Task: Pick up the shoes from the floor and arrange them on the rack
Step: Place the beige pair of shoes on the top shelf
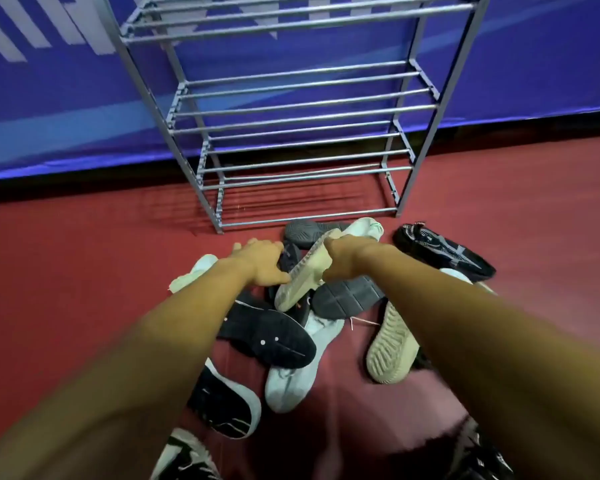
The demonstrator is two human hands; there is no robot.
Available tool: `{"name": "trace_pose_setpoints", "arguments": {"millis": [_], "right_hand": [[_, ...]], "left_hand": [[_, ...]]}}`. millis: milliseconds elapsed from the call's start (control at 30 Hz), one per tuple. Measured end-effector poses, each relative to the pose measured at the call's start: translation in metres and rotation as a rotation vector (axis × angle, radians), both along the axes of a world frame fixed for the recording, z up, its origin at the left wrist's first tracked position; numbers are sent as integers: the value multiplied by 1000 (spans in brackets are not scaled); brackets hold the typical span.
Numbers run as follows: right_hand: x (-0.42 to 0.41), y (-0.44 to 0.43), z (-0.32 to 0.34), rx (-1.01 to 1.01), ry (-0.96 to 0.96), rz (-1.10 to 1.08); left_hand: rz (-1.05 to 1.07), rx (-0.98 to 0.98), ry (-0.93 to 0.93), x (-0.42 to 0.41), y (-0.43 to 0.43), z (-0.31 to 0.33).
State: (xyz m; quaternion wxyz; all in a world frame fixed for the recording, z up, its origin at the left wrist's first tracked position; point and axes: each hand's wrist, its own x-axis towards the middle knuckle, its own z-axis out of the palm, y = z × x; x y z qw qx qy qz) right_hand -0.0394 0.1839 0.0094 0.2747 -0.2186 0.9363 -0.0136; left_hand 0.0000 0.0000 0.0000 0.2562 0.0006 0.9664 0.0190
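Because the beige-soled sneaker (303,275) looks light, with a stiff sole and a soft upper, the right hand (347,259) gripping its midfoot seems a sound hold, atop the pile on the floor (84,271) before the rack (201,197) — while the left hand (260,263) curls over a dark shoe (289,256), grasp unclear.

No text, brand or number can be read. The blue banner (49,98) behind the rack carries large white strokes (32,29) at its upper left, but they are cut off by the frame edge and form no legible letter. The black shoe sole (269,341) in the pile shows two small white dots and a thin line, not characters. The pale pattern on the black mesh shoe (444,251) to the right is too blurred to read.
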Motion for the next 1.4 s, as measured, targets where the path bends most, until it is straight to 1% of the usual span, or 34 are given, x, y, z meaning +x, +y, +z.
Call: {"name": "trace_pose_setpoints", "arguments": {"millis": [67, 200, 367, 433, 500, 567, 633, 700, 900, 1033, 1133, 1200, 1300, 1400], "right_hand": [[0, -9, -15, 2, -35, 11], [3, -14, -53, 39, -120, 31], [-3, -7, -86, 75, -180, 33], [-7, -6, -92, 66, -195, 24], [-12, -6, -96, 39, -187, 20], [-14, -5, -96, 16, -184, 9], [-16, -3, -92, -2, -178, -2], [-15, 2, -85, -14, -170, -8], [-9, 20, -55, -33, -127, -12], [0, 35, -23, -57, -94, -57], [6, 42, 8, -108, -77, -78], [11, 42, 34, -195, -64, -84], [20, 29, 78, -388, -45, -74], [28, 14, 113, -597, -49, -121]], "left_hand": [[-4, 7, -32, -5, 7, -15], [7, 98, -82, -7, 21, -52], [90, 211, -166, -10, 14, -100], [114, 214, -146, -12, 17, -112], [104, 184, -87, -16, 20, -117], [91, 148, -38, -19, 22, -116], [128, 145, -2, -22, 22, -111], [206, 188, 12, -24, 22, -102], [417, 520, -25, -19, 19, -64], [522, 732, -18, -7, 20, -19], [583, 831, -44, -1, 18, 23], [608, 889, -30, 3, 17, 48], [647, 984, 11, 10, 15, 82], [663, 1066, 73, 18, 12, 115]]}}
